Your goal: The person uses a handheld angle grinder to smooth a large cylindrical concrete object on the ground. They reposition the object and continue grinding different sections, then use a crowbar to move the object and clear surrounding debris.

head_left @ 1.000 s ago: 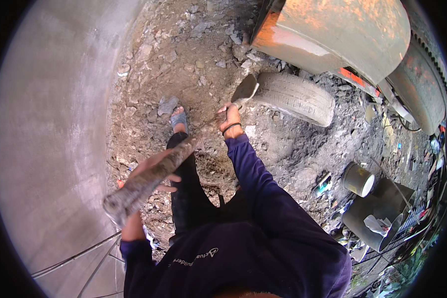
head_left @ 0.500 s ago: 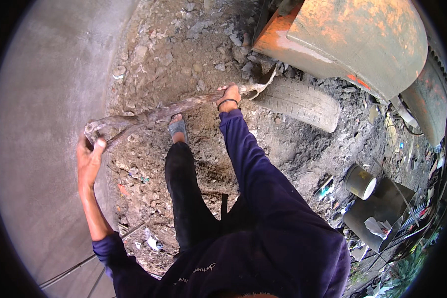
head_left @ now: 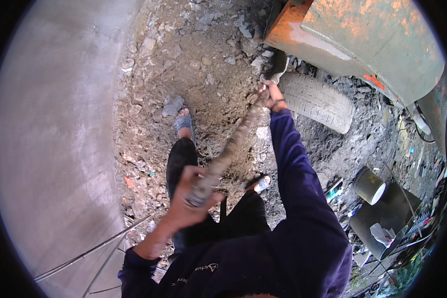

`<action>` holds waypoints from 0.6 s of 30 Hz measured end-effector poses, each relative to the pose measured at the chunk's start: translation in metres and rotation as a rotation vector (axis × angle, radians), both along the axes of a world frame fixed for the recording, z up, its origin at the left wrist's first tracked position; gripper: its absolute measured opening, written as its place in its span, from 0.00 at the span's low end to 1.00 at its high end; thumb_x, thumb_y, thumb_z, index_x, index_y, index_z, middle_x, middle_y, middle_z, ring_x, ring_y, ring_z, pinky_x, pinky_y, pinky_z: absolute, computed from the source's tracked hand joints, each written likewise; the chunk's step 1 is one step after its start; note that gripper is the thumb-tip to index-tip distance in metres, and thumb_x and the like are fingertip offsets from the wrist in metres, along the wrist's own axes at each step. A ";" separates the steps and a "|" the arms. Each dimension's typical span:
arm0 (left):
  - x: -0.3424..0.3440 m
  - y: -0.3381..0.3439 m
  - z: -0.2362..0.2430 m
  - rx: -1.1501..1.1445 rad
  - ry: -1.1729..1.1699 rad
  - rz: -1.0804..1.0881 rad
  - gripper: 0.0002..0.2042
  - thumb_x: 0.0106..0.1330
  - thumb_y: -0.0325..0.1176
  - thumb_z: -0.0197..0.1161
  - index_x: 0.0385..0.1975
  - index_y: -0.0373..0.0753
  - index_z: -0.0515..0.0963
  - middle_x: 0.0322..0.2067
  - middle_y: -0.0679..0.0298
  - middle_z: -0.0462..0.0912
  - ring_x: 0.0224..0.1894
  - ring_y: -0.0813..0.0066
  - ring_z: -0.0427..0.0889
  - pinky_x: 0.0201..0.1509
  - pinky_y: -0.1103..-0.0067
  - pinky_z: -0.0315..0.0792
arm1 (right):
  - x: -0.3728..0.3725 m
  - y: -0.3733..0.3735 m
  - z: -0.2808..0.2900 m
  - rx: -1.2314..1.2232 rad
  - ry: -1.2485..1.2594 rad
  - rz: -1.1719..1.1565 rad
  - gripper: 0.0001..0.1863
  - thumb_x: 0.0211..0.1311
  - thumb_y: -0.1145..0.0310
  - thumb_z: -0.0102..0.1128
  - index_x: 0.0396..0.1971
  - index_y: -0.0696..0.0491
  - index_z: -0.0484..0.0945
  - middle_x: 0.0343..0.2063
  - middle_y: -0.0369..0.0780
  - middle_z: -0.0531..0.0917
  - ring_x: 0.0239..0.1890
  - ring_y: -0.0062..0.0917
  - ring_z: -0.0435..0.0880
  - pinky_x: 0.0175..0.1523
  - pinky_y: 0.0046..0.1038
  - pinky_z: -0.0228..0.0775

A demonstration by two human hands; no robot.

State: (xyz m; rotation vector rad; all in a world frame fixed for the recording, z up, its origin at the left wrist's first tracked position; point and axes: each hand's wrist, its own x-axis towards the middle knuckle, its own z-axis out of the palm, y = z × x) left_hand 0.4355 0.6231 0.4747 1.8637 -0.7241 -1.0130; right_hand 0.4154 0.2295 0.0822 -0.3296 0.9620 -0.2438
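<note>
A long, dirt-caked shovel [head_left: 236, 136] runs diagonally in front of me, its grip end close to my body and its blade [head_left: 278, 65] far and to the right. My left hand [head_left: 183, 202], a little blurred, is closed around the grip end, in front of my legs. Farther out, my right hand [head_left: 273, 94] grips the shaft just behind the blade. The dark blade is seen partly edge-on, above the loose earth and rubble [head_left: 203, 74]; whether it touches the ground I cannot tell.
A worn tyre [head_left: 315, 103] lies right of the blade, below a large rusty orange-and-grey metal drum [head_left: 367, 39]. A bucket [head_left: 368, 185] stands at right among scrap. Smooth grey concrete [head_left: 59, 124] fills the left side; thin rods [head_left: 92, 256] cross its lower edge.
The shovel has swung from nearly crosswise to diagonal. My left hand came in toward my body with the grip, while my right hand moved out and right. Both keep hold.
</note>
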 end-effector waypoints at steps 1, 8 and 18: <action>-0.024 -0.008 0.006 -0.048 0.146 0.048 0.16 0.63 0.33 0.78 0.44 0.33 0.81 0.51 0.60 0.70 0.44 0.73 0.80 0.48 0.75 0.77 | -0.015 0.003 0.012 -0.012 0.004 0.064 0.19 0.71 0.51 0.62 0.42 0.52 0.73 0.25 0.41 0.77 0.27 0.31 0.79 0.37 0.40 0.80; -0.115 -0.079 0.025 -0.237 -0.100 -0.048 0.18 0.56 0.28 0.77 0.44 0.35 0.80 0.46 0.52 0.79 0.37 0.57 0.86 0.44 0.67 0.79 | -0.153 0.041 0.205 -0.676 0.454 0.240 0.40 0.76 0.39 0.53 0.72 0.56 0.64 0.48 0.44 0.80 0.37 0.30 0.82 0.44 0.35 0.80; -0.258 -0.179 0.030 -0.314 -0.252 -0.320 0.18 0.55 0.31 0.73 0.40 0.31 0.73 0.32 0.43 0.85 0.36 0.48 0.82 0.36 0.60 0.77 | -0.344 0.123 0.470 -1.071 0.371 0.156 0.35 0.75 0.42 0.60 0.65 0.58 0.71 0.47 0.38 0.82 0.43 0.24 0.85 0.51 0.27 0.79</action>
